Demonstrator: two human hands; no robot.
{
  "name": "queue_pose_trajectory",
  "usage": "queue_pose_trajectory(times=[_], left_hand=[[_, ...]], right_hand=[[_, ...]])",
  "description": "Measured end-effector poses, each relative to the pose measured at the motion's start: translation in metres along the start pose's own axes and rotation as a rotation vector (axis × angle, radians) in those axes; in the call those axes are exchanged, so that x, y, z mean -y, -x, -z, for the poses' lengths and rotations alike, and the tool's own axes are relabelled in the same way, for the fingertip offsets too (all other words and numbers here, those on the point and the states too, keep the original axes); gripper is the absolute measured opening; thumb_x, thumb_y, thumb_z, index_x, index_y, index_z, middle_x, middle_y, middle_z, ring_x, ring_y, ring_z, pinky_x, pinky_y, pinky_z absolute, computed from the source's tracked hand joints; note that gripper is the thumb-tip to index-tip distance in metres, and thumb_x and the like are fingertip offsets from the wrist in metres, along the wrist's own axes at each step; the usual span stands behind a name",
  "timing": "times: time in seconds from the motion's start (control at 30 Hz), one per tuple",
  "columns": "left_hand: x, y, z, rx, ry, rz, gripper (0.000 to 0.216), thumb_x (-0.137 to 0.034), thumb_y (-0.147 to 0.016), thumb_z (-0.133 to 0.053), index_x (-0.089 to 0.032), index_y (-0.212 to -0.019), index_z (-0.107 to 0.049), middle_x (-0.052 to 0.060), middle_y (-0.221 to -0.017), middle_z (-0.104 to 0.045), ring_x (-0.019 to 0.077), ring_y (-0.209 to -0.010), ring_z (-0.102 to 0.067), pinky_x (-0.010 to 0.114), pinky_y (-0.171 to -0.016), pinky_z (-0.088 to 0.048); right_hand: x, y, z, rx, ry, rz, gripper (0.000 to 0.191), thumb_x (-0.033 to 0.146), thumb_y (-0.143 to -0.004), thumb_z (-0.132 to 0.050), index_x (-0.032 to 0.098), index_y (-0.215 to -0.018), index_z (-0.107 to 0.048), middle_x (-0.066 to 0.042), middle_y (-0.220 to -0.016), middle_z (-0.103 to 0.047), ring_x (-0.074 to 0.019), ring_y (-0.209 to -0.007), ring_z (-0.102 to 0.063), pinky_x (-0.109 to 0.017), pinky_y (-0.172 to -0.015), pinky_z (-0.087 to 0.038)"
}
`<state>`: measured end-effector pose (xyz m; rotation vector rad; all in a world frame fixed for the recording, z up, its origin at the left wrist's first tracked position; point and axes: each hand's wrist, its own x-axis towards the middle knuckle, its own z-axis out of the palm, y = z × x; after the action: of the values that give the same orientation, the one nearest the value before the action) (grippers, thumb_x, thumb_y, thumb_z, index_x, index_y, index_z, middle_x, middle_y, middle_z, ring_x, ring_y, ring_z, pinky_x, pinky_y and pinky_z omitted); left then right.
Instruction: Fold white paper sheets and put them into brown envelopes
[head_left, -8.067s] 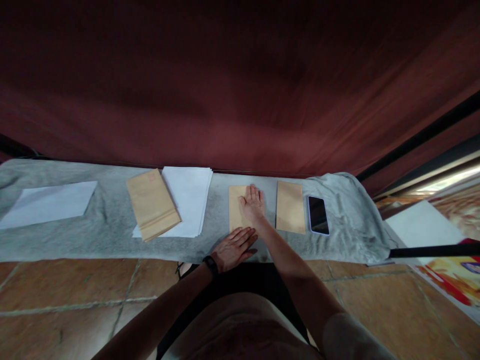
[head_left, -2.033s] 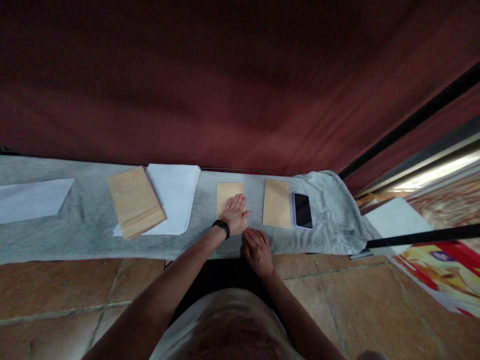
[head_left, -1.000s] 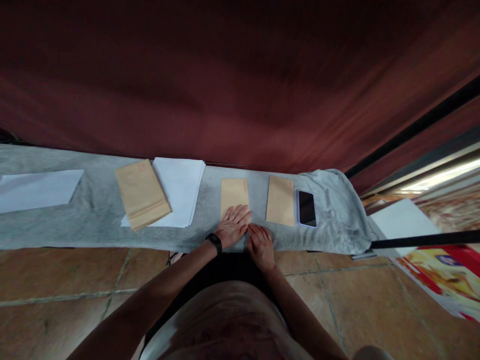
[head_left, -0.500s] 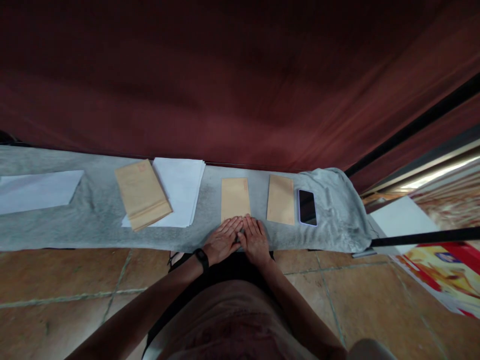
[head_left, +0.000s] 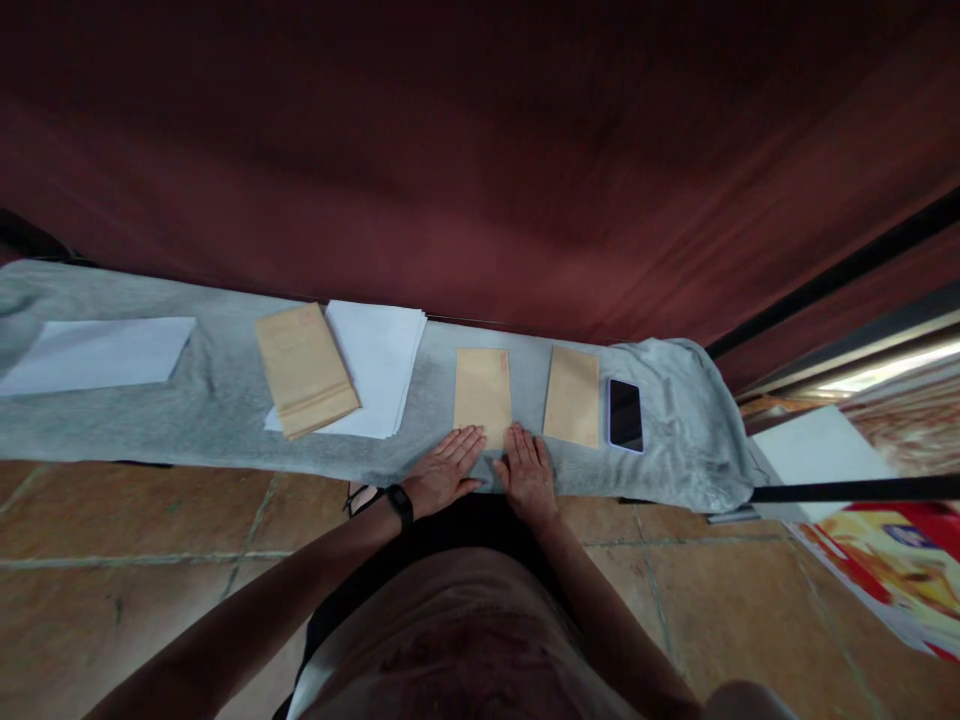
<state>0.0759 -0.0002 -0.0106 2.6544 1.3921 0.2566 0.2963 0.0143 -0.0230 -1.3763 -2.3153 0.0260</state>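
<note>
A tan paper envelope (head_left: 482, 385) lies on the grey cloth in front of me. My left hand (head_left: 445, 470) rests flat with its fingers stretched out, the tips at the envelope's near left corner. On the other side, my right hand (head_left: 528, 474) lies flat too, its fingertips by the near right corner. Neither hand grips anything. A second tan envelope (head_left: 571, 396) lies just right of the first. Farther left, a stack of tan envelopes (head_left: 305, 365) partly covers a pile of white paper sheets (head_left: 381, 350).
A phone (head_left: 625, 415) with a dark screen lies right of the envelopes. More folded white paper (head_left: 101, 352) is at the far left of the narrow cloth-covered surface (head_left: 225, 400). Dark red fabric (head_left: 465, 200) hangs behind it. A black bar (head_left: 855, 490) runs off at right.
My hands have moved apart, the left one leftward and the right one rightward, uncovering more of the envelope's near edge. The camera view has shifted slightly.
</note>
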Motion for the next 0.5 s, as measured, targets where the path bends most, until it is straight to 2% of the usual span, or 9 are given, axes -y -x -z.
queue_pose_trajectory(times=[0.1, 0.23, 0.3, 0.5], left_hand=[[0.001, 0.001, -0.002, 0.014, -0.006, 0.004, 0.07, -0.054, -0.102, -0.041, -0.017, -0.159, -0.027, 0.014, -0.167, -0.023, 0.0246, -0.156, -0.017, 0.044, -0.127, -0.019], [0.002, 0.001, -0.006, 0.003, -0.011, 0.006, 0.072, -0.054, -0.101, -0.045, -0.017, -0.16, -0.027, 0.013, -0.167, -0.025, 0.0251, -0.156, -0.017, 0.043, -0.127, -0.019], [0.002, 0.0, -0.007, -0.006, -0.008, 0.007, 0.074, -0.055, -0.101, -0.045, -0.016, -0.16, -0.025, 0.013, -0.167, -0.027, 0.0245, -0.156, -0.018, 0.042, -0.127, -0.019], [0.003, 0.001, -0.003, -0.001, -0.029, -0.009, 0.071, -0.058, -0.101, -0.041, -0.016, -0.158, -0.031, 0.014, -0.166, -0.027, 0.0258, -0.156, -0.02, 0.044, -0.127, -0.02]], right_hand=[[0.007, -0.003, -0.001, 0.002, -0.004, -0.031, 0.057, 0.036, -0.106, -0.042, 0.009, -0.156, -0.036, -0.02, -0.155, -0.047, -0.0321, -0.144, -0.043, -0.055, -0.119, -0.032], [0.023, -0.008, -0.006, 0.044, -0.062, 0.046, 0.056, 0.036, -0.107, -0.038, 0.014, -0.158, -0.033, -0.014, -0.156, -0.046, -0.0271, -0.146, -0.041, -0.05, -0.121, -0.033], [0.028, -0.009, -0.009, 0.048, -0.068, 0.064, 0.058, 0.039, -0.106, -0.04, 0.012, -0.158, -0.033, -0.016, -0.156, -0.046, -0.0272, -0.147, -0.041, -0.048, -0.121, -0.034], [0.019, -0.006, -0.012, -0.013, -0.009, 0.031, 0.062, 0.043, -0.105, -0.042, 0.008, -0.157, -0.034, -0.02, -0.156, -0.046, -0.0317, -0.146, -0.041, -0.051, -0.118, -0.037]])
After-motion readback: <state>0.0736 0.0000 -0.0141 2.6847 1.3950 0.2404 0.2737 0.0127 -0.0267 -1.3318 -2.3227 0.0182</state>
